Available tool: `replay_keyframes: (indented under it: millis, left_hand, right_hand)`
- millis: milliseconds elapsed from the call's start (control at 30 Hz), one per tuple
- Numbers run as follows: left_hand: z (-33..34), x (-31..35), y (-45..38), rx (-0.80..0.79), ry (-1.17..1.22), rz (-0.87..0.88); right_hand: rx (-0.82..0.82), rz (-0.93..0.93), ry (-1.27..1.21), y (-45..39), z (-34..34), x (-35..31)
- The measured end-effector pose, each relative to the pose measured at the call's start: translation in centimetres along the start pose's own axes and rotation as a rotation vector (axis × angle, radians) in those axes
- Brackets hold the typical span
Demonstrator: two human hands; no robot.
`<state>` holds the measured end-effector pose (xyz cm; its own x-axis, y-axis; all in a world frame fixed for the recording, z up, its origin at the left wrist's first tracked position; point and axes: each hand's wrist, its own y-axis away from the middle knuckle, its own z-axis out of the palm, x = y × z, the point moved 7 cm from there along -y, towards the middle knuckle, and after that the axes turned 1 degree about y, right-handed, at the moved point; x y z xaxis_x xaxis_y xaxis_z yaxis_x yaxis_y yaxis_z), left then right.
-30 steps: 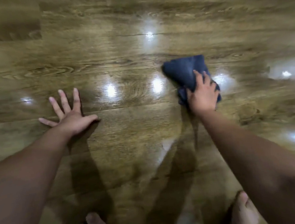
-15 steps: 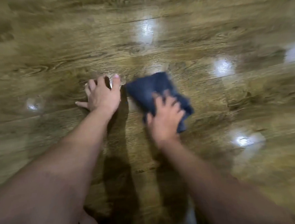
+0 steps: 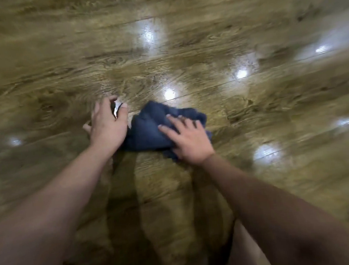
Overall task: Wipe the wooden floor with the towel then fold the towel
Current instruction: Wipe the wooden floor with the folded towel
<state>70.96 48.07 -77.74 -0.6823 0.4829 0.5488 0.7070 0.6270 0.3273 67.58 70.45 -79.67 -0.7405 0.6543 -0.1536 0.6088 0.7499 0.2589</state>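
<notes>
Glossy wooden floor (image 3: 183,48) carries the bunched towel (image 3: 148,130): right hand (image 3: 188,139) presses flat-fingered on its right half, left hand (image 3: 108,123), loosely curled and empty, just beside its left edge.

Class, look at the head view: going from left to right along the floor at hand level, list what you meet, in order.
Left hand → towel → right hand, flat on the towel's right part → bare wooden floor.

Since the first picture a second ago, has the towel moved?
Yes. The towel has slid left, closing on the braced left hand, pushed by the right hand.
</notes>
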Motion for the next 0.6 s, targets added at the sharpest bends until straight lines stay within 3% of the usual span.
replay_keyframes:
  millis: [133,233,367,500,600]
  left_hand:
    - [3.9,-0.3,1.4,-0.178,-0.200,0.039]
    - [5.2,-0.9,1.8,-0.222,-0.382,0.104]
    - [5.5,-1.6,1.3,-0.261,-0.455,0.123]
    - [6.3,-2.0,1.5,-0.425,-0.553,0.063]
    - [6.3,1.1,0.3,-0.368,-0.554,-0.004]
  right_hand:
    - [0.170,0.663,-0.050,3.8,-2.3,17.3]
    - [0.280,1.048,-0.113,7.5,-2.6,24.9]
    - [0.344,1.188,-0.135,9.2,-1.9,27.2]
    - [0.393,1.246,-0.113,8.5,-1.8,25.8]
    - [0.401,1.329,-0.088,7.7,-1.6,22.1]
